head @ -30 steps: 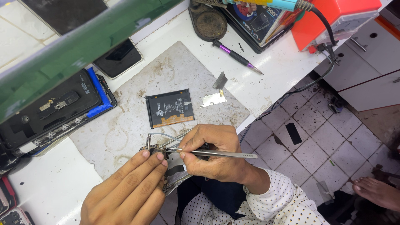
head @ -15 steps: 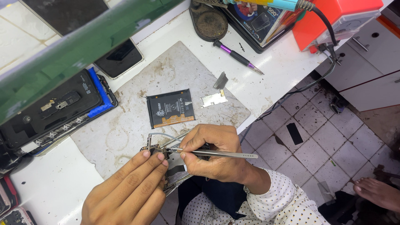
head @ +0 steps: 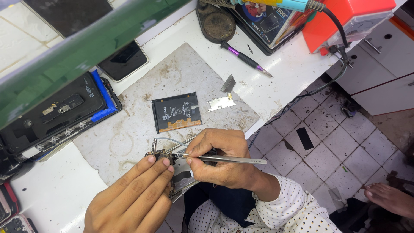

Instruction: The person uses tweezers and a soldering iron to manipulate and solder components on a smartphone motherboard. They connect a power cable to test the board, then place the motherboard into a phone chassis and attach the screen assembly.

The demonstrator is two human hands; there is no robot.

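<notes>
My right hand [head: 222, 156] pinches metal tweezers [head: 215, 159], their tip pointing left into an opened phone body [head: 181, 177] at the near edge of the grey work mat [head: 129, 133]. My left hand [head: 133, 194] lies flat on the phone, fingertips pressed beside the tweezer tip. A dark phone battery [head: 177, 112] with an orange strip lies on the mat just beyond the hands. A small metal shield plate [head: 221, 102] sits to its right. Most of the phone is hidden under my hands.
A purple-handled screwdriver [head: 246, 59] lies on the white bench at the back. A red box [head: 349, 19] with a black cable stands at the far right. Black phones and parts [head: 56, 112] are stacked at the left. Tiled floor is on the right, with someone's foot [head: 390, 199].
</notes>
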